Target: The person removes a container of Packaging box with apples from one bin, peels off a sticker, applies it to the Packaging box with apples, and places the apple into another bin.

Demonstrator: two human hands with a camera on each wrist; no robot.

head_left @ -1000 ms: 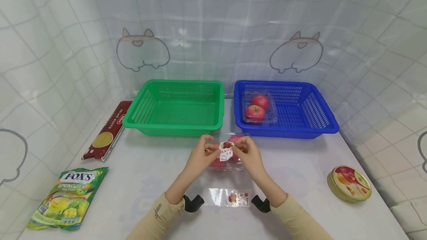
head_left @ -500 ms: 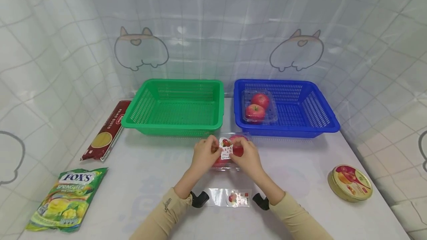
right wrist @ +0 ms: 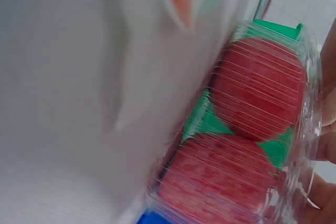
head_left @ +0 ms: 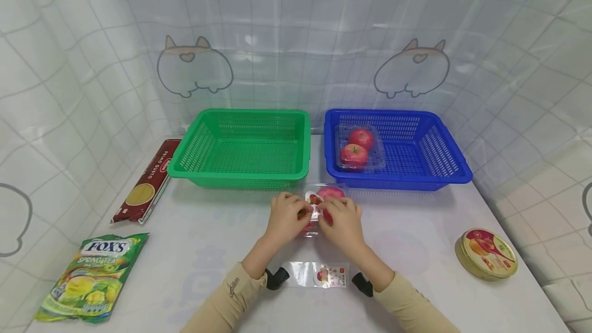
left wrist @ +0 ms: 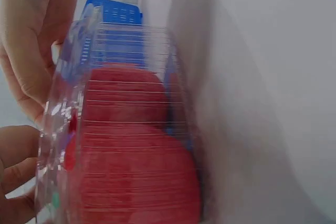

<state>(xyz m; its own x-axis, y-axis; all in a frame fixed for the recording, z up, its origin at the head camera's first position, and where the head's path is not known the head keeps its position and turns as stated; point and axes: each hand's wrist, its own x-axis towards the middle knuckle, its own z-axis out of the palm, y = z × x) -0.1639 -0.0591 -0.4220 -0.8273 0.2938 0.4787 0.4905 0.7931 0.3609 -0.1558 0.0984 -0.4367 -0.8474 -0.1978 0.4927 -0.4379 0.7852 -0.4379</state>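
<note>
Apple box (head_left: 312, 232) in front of you, left basket (head_left: 240, 176) and right basket (head_left: 402, 184) behind it, second box (head_left: 376, 157) inside the latter, label strip (head_left: 316, 274) between apple box and you, packet (head_left: 149, 183) and bag (head_left: 94, 277) to its left, tin (head_left: 487, 254) to its right.

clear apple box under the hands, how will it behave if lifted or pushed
The clear box probably flexes a little when gripped, since its plastic looks thin and ribbed. It is likely heavy for so slight a shell, as apples fill much of it. Its glossy surface may slip, but its low, wide shape should resist tipping.
</note>
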